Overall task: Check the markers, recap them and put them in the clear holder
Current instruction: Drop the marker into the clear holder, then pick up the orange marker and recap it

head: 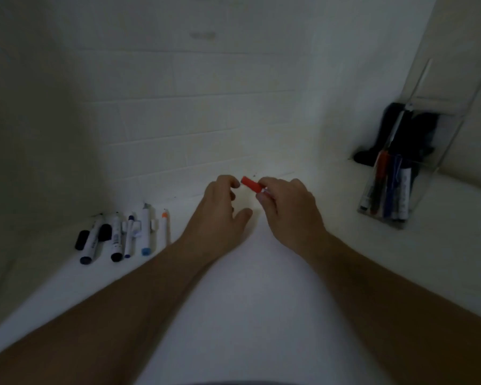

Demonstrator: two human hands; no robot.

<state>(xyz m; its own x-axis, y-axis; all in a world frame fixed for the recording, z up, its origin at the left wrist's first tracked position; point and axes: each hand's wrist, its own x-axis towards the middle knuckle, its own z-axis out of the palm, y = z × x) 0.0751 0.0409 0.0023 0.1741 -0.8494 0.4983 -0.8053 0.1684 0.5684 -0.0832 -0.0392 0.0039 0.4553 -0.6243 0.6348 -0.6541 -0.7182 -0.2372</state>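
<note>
**Red marker capped and ready for the holder**

A dim white tabletop (250,273) runs up to a pale brick wall (206,107). At its middle, the right hand (286,215) pinches a red marker (251,184) near its capped end, thumb and fingers curled round the barrel; most of the barrel is hidden inside the hand. The red cap points left, toward the left hand (220,207), which hovers just beside it with fingers loosely curled and nothing held between them.

Well to the right of the grip stands the clear holder (428,162), tilted back against the wall, with several markers already upright in it. Well to the left, a row of markers (122,237) lies on the table, some with caps off and loose caps among them.

The cap looks seated, though blur keeps me from being sure. To do this step well, I would press the cap home with the left thumb until it stops, then carry the marker right and lower it cap-up into the open top, sliding it beside the others rather than dropping it, since the light holder could tip.
</note>
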